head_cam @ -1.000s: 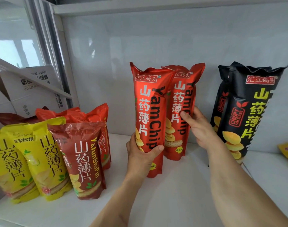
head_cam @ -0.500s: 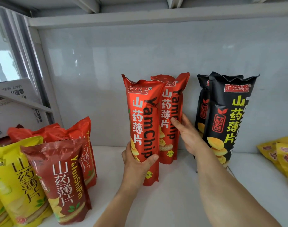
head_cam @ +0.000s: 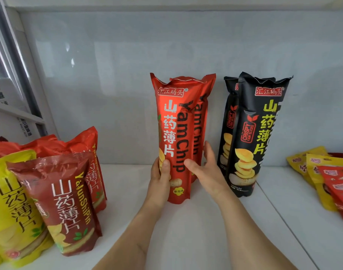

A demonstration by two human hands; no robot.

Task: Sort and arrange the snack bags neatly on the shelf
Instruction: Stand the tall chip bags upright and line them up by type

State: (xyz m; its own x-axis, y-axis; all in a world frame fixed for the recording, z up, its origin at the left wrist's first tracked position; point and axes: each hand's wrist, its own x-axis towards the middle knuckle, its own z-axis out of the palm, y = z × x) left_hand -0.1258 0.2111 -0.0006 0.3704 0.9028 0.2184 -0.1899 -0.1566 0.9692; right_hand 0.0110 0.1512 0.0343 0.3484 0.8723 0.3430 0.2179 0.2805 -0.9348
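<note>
**Front red bag drawn in front of its twin**

Since a second ago the front red bag [head_cam: 173, 137] has shifted right and now stands straight before the second red bag [head_cam: 202, 121], hiding most of it; earlier the two stood side by side. Both are upright on the white shelf [head_cam: 196, 230], about midway along it and close to the back wall.

The left hand [head_cam: 161, 182] grips the front red bag low on its left edge, thumb across the face and fingers curled behind. The right hand [head_cam: 205, 170] has come off the rear bag's face and now cups the pair from the right, thumb lying on the front bag, fingers only loosely bent against the side of the one behind.

Just to the right, apart from the hand, two black bags [head_cam: 252, 137] stand upright, one before the other. At the shelf's right edge lie flat yellow packets [head_cam: 314, 168] and red packets [head_cam: 340, 188], overlapping. Toward the left edge stand a dark red pouch [head_cam: 59, 203], yellow pouches [head_cam: 13, 207] beside it and orange-red pouches [head_cam: 77, 141] behind. All bags look sealed; their contents cannot be seen.
</note>
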